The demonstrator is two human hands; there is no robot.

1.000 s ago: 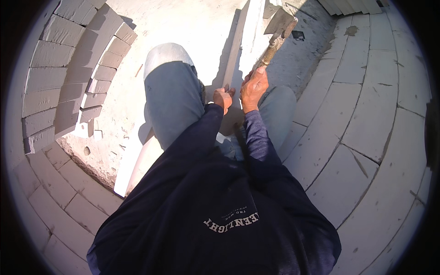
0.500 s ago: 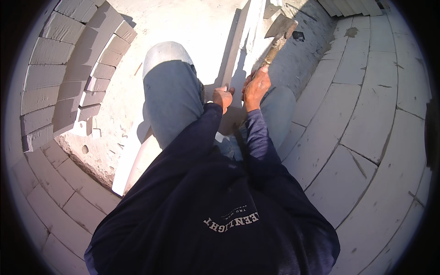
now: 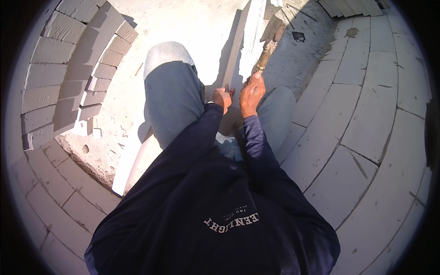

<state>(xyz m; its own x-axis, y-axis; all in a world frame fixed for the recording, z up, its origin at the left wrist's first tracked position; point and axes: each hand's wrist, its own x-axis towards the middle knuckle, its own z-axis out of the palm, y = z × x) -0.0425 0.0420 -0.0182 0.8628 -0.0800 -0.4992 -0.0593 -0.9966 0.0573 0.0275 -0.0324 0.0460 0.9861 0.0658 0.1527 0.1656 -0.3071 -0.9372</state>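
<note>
Between my knees a long pale plank-like piece (image 3: 233, 59) runs away from me, its left side in shadow and its top glaring in the sun. My left hand (image 3: 222, 99) is closed on its near left edge. In my right hand (image 3: 252, 94), just beside it, is a hatchet-like tool (image 3: 266, 56): a worn brown handle with a flat metal head pointing away. The head is over the right side of the piece, and I cannot tell whether they touch. The near end of the piece is partly hidden by my hands and lap.
Pale block walls rise on the left (image 3: 43, 73) and right (image 3: 366, 110). Lighter blocks (image 3: 103, 71) are stacked along the left one. A white strip (image 3: 130, 167) lies by my left leg. A small dark object (image 3: 298, 36) and thin rods lie on the rough floor, far right.
My right hand has shifted slightly left and toward me with the hatchet-like tool, whose head has turned. My left hand stays in place on the pale piece.
</note>
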